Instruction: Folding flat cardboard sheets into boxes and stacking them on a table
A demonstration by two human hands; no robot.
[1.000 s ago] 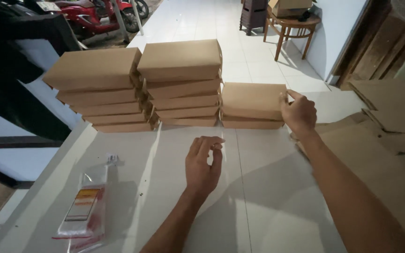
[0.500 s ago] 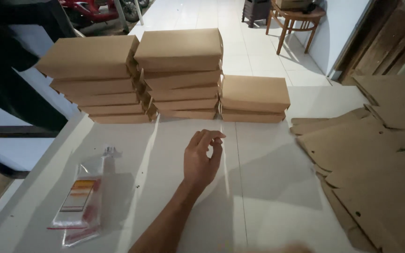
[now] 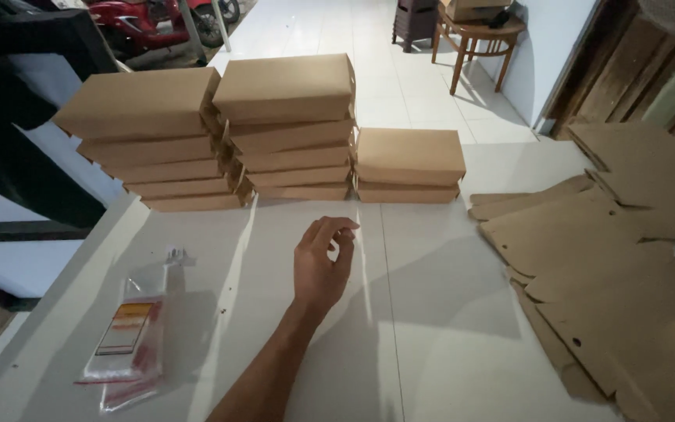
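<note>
My left hand [image 3: 320,266] rests on the white table [image 3: 431,328], fingers loosely curled and holding nothing. Just beyond it stand three stacks of folded brown cardboard boxes: a tall left stack [image 3: 146,144], a tall middle stack [image 3: 287,129] and a short stack of two [image 3: 408,166]. The hand is a short way in front of the middle stack and touches none of them. My right hand is out of view.
A pile of flat, unfolded cardboard blanks [image 3: 603,273] covers the table's right side. A clear plastic bag with a red and yellow label [image 3: 130,340] lies near the left edge. Past the table are a tiled floor, a wooden stool [image 3: 478,35] and a red motorbike [image 3: 142,17].
My right hand, which was touching the short stack's right end, has pulled back out of view. The left hand has stayed in place on the table.
</note>
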